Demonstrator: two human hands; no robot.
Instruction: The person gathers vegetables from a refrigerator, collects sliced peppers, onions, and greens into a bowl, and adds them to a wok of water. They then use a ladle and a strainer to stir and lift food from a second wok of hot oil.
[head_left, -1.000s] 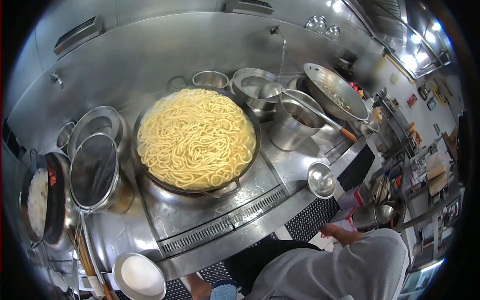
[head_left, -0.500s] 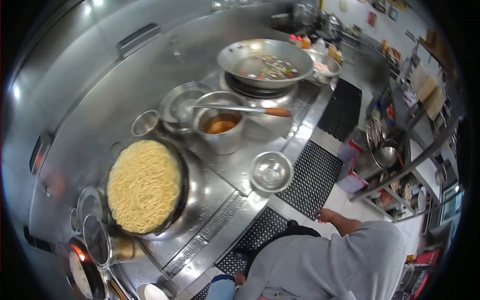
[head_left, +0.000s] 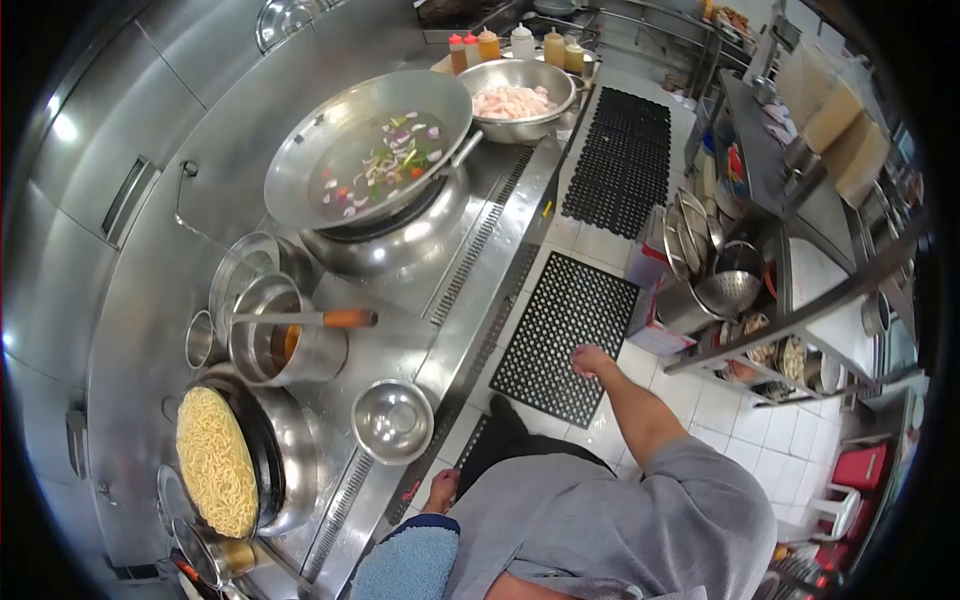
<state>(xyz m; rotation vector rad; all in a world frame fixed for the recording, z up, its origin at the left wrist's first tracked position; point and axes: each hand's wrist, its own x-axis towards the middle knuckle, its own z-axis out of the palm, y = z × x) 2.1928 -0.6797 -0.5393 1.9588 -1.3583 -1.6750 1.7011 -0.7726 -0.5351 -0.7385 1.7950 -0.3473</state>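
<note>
Both the left hand (head_left: 441,491) and right hand (head_left: 591,361) have partly hidden fingers; clenched or released, I cannot tell.

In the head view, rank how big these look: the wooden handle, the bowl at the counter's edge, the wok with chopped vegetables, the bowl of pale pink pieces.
1. Wok
2. Bowl of pale pink pieces
3. Bowl at the counter's edge
4. Wooden handle

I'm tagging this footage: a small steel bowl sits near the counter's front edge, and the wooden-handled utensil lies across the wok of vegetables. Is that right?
Not quite: the head view shows the wooden-handled utensil lying across the steel pot instead. The small steel bowl does sit near the counter's front edge.
</note>
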